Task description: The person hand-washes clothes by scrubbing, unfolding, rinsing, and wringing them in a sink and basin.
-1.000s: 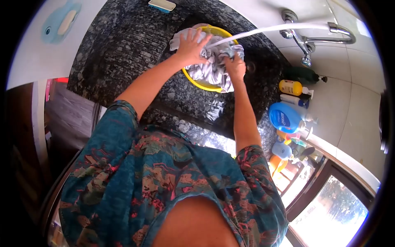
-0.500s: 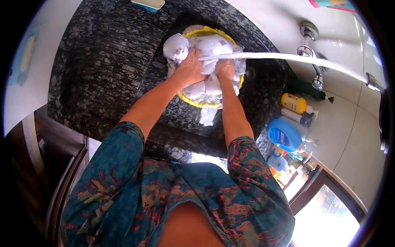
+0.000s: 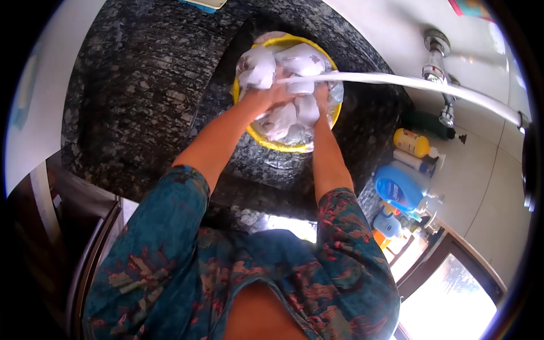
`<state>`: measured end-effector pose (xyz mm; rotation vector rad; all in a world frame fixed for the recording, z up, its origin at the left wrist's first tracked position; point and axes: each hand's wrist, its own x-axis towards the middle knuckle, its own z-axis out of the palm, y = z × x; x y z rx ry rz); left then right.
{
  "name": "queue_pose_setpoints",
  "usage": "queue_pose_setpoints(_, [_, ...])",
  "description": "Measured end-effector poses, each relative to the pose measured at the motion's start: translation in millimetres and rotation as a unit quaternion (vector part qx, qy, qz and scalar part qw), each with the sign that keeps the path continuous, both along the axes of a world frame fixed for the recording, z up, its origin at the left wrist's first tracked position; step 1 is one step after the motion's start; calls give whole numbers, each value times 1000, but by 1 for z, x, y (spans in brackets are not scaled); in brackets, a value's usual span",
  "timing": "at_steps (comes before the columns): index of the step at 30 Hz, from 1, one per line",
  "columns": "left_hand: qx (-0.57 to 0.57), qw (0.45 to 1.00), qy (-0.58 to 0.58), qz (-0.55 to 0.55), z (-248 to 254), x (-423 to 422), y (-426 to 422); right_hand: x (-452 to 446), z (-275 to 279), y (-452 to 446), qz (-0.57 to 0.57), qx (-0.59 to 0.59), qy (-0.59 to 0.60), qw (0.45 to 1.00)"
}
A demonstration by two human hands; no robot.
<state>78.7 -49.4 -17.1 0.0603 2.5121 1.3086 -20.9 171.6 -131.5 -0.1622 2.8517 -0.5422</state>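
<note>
A wet white cloth (image 3: 280, 122) with small dark printed patches lies bunched in a yellow-rimmed basin (image 3: 254, 135) of water. My left hand (image 3: 274, 94) is sunk into the folds on the left, closed on the cloth, its fingers blurred and partly covered. At the right side of the basin, my right hand (image 3: 321, 97) grips the same cloth, with its fingertips hidden among the folds. A white stream of water (image 3: 391, 81) runs in from the spout (image 3: 522, 121) at the right and lands between my hands.
The basin stands in a dark speckled stone sink (image 3: 218, 136). On the right wall is a chrome tap (image 3: 435, 62). Below it are a yellow bottle (image 3: 411, 142), a blue bottle (image 3: 398, 188) and other containers. A blue-bristled brush (image 3: 203, 5) lies at the top edge.
Both hands have shifted in the folds, and the cloth has bunched differently. A white cloth end that hung over the basin's near rim is now inside. The view has shifted slightly.
</note>
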Motion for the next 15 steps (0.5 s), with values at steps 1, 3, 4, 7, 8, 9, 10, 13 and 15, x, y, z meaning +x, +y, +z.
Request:
queue_pose_setpoints(1, [173, 984, -48, 16, 9, 3, -6, -4, 10, 0, -15, -25, 4, 1000])
queue_pose_setpoints(3, [181, 977, -95, 68, -19, -4, -2, 33, 96, -34, -92, -69, 24, 993])
queue_pose_setpoints(4, [41, 992, 2, 119, -19, -1, 6, 52, 130, -37, -74, -127, 49, 988])
queue_pose_setpoints(7, [-36, 995, 31, -82, 17, 0, -33, 101, 195, -32, -30, -265, 81, 960])
queue_pose_setpoints(8, [-37, 994, 76, -69, 24, 16, -39, 119, 217, -32, -10, -309, 105, 945])
queue_pose_setpoints(9, [-38, 990, 121, -55, 34, 30, -41, 133, 231, -29, 19, -281, 121, 952])
queue_pose_setpoints(10, [-95, 981, 162, -46, 49, 43, -40, 145, 240, -26, 46, -252, 137, 957])
queue_pose_setpoints(13, [-219, 949, 224, -19, 66, 64, -32, 151, 217, -27, 111, -230, 89, 963])
queue_pose_setpoints(15, [-234, 955, 175, -38, 45, 59, -19, 142, 180, -37, 117, -172, 88, 974])
